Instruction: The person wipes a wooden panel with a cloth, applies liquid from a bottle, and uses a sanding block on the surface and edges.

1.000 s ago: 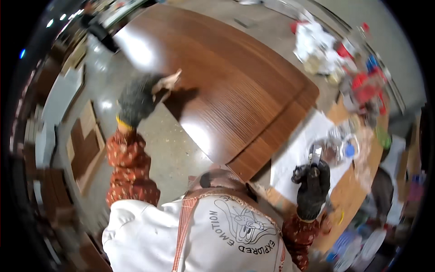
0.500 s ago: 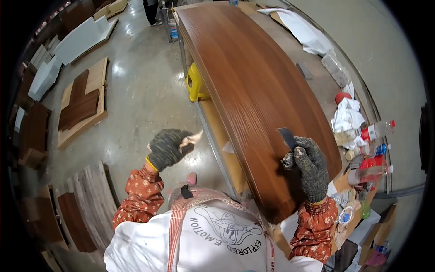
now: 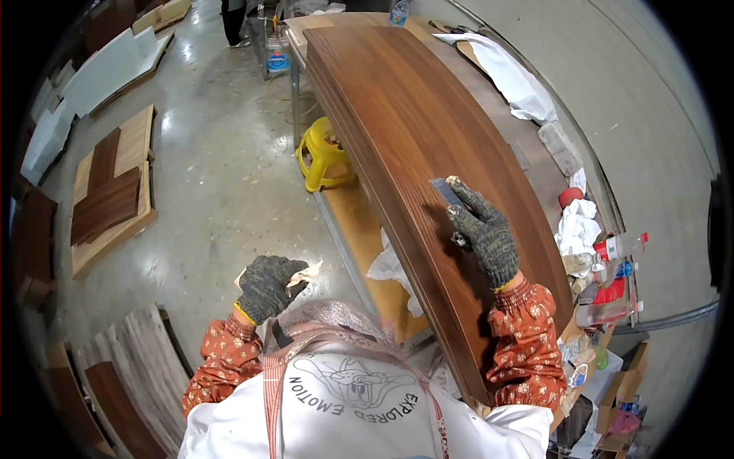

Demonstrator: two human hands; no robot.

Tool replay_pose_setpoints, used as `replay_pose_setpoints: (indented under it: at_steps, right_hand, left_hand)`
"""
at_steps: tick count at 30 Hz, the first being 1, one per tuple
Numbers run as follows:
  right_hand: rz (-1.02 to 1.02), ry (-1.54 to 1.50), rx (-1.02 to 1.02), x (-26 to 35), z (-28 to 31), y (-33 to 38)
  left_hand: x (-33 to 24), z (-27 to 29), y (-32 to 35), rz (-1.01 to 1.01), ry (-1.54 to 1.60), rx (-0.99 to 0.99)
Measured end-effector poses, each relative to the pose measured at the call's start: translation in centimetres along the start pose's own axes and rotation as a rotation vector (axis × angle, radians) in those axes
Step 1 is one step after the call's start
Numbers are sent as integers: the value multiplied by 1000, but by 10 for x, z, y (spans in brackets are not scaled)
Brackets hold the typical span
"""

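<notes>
Head view: gloved right hand (image 3: 485, 236) grips a flat grey blade (image 3: 446, 192); brown board (image 3: 417, 126) lies directly beneath that grip. Gloved left hand (image 3: 269, 288) holds a pale scrap (image 3: 307, 275); yellow stool (image 3: 323, 157) stands ahead, right of it.

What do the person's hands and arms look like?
The left hand and right hand wear knitted gloves, dark grey and speckled, with a thin yellow edge at the wrist. The forearms have baggy rust-red sleeves, dotted with little pale flowers and gathered at the wrists. Above those, a bit of white top shows.
</notes>
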State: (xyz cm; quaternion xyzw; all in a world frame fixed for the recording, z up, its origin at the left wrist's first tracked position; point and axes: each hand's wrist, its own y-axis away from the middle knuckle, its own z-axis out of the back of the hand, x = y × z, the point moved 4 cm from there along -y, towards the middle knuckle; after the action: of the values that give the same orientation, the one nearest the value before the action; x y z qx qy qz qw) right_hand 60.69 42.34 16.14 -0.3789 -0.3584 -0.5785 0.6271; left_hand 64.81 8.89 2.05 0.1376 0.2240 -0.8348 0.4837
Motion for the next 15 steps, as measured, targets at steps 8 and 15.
replay_pose_setpoints:
  at_steps: [8,15]
  right_hand:
    - [117,421,40,-26,-4,-45]
    - [297,928,229,-3,-14,-67]
  left_hand:
    - [23,-3,-12,63,78,-26]
    - [68,-1,-44,112,98,-93]
